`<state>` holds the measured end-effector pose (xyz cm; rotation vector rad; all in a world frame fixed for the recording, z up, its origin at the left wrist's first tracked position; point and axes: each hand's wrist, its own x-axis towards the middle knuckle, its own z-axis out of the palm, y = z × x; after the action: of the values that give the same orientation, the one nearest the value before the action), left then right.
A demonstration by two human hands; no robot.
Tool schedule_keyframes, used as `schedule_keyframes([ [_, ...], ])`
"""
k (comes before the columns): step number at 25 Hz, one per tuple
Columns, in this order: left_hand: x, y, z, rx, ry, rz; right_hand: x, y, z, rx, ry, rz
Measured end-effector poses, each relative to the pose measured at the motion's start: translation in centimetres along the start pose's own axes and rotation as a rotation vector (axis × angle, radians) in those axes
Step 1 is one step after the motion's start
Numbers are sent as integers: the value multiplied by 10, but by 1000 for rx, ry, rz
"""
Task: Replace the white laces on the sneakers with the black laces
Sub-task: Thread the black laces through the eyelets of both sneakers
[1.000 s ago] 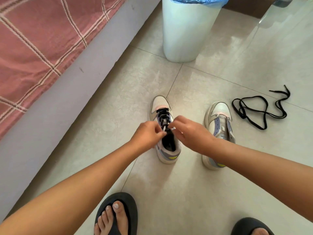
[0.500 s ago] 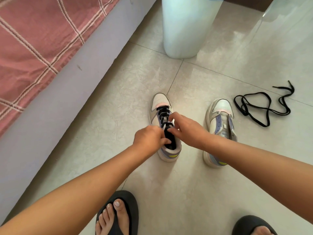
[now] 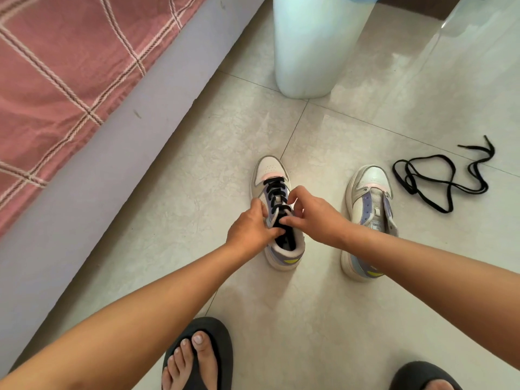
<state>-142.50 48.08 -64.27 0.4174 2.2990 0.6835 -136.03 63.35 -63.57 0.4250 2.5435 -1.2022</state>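
Observation:
Two white sneakers with lilac panels stand side by side on the tiled floor. The left sneaker (image 3: 271,173) has a black lace (image 3: 274,190) threaded through its lower eyelets. My left hand (image 3: 249,229) grips that sneaker's left side by the upper eyelets, thumb at the tongue. My right hand (image 3: 312,215) pinches the black lace at the top of the lacing, fingers curled. The right sneaker (image 3: 368,198) has no lace, its tongue open. A second black lace (image 3: 441,178) lies loose on the floor to its right.
A white bin (image 3: 309,49) stands behind the sneakers. A bed with a pink checked cover (image 3: 70,80) and grey base runs along the left. My feet in black sandals (image 3: 202,358) are at the bottom edge.
Both hands shifted slightly lower on the left sneaker's top eyelets, the right hand's fingers curling over the lace. The view tilted a little; the sneakers stayed put.

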Motion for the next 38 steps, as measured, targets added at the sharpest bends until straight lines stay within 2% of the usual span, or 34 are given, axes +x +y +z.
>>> schedule_keyframes([
  [2, 6, -4, -12, -175, -105, -4, 6, 2, -10, 153, 63, 66],
  [4, 12, -2, -25, -285, -55, 7, 13, 3, -18, 213, 117, 131],
  [6, 20, 4, -32, -236, 60, 41, 22, -1, -18, 181, 100, 168],
  [8, 26, 16, -32, -106, 96, 63, 29, -11, -17, 70, 56, 156],
  [11, 34, 35, -28, 48, 70, 15, 37, -26, -20, -118, -17, 162],
  [13, 39, 42, -30, 67, 22, -41, 42, -32, -23, -161, -98, 213],
  [17, 40, 41, -34, -100, -40, -152, 44, -27, -27, 88, -256, 344],
  [21, 26, 27, -28, -40, 88, -39, 39, -11, -20, 421, -222, 352],
  [23, 22, 24, -25, -15, 143, 5, 38, -9, -15, 470, -166, 343],
  [26, 24, 31, -23, 58, 150, 1, 38, -9, -14, 314, -66, 277],
  [29, 30, 44, -27, 144, 117, -27, 38, -15, -15, 123, -70, 163],
  [31, 35, 47, -32, 201, 70, -26, 38, -20, -17, 78, -57, 161],
  [34, 28, 54, -31, 442, 25, 113, 37, -27, -18, 28, -47, 156],
  [36, 22, 55, -25, 718, 28, 295, 35, -31, -16, -75, -48, 115],
  [38, 22, 47, -20, 848, 41, 448, 33, -33, -13, -190, -31, 84],
])
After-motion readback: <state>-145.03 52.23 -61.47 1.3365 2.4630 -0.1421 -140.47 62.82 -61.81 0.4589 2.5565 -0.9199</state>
